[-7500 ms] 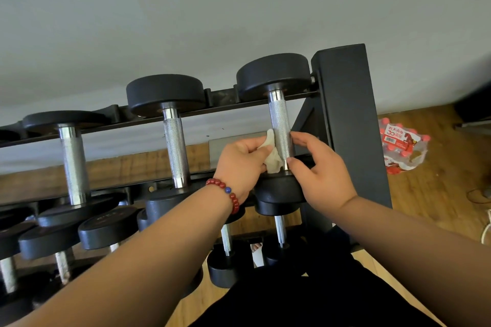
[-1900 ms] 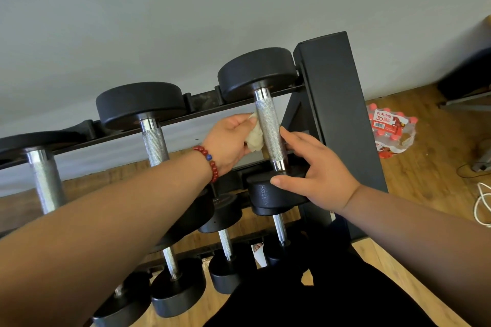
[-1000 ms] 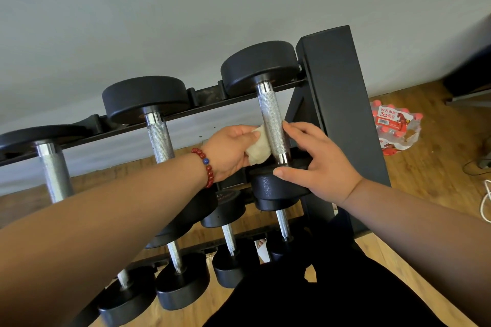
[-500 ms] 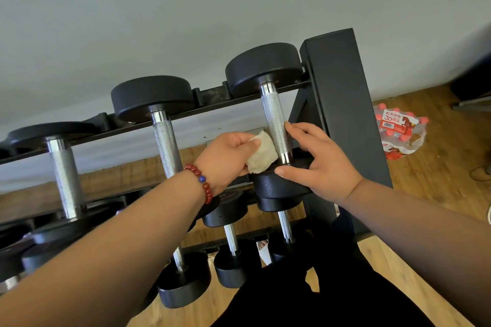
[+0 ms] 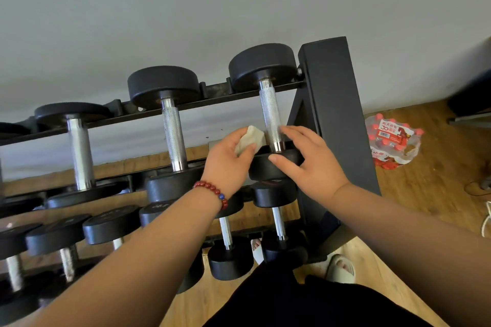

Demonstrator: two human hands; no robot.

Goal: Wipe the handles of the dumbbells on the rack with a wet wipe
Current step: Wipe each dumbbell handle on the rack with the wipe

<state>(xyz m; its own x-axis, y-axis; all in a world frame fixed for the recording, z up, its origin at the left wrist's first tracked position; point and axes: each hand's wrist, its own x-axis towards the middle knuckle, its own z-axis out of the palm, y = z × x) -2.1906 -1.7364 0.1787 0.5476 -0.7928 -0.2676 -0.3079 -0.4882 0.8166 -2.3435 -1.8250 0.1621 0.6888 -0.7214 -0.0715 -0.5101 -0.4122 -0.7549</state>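
A black rack point(image 5: 329, 103) carries rows of black dumbbells with knurled steel handles. My left hand point(image 5: 228, 164), with a red bead bracelet on the wrist, pinches a crumpled white wet wipe point(image 5: 249, 138) just left of the rightmost top dumbbell's handle point(image 5: 271, 114). The wipe is a little apart from that handle. My right hand point(image 5: 310, 164) holds the near weight head point(image 5: 276, 164) of this dumbbell, thumb on its rim and fingers beside the handle's lower end.
Two more top-row dumbbell handles point(image 5: 174, 135) point(image 5: 79, 151) stand to the left. Lower tiers hold several smaller dumbbells point(image 5: 228, 255). A shrink-wrapped pack of bottles point(image 5: 393, 143) lies on the wooden floor at right. My slippered foot point(image 5: 341, 268) is by the rack's post.
My left hand has drawn the wipe off the rightmost handle, slightly to the left. My right hand stays on the near weight head. The camera has shifted a little.
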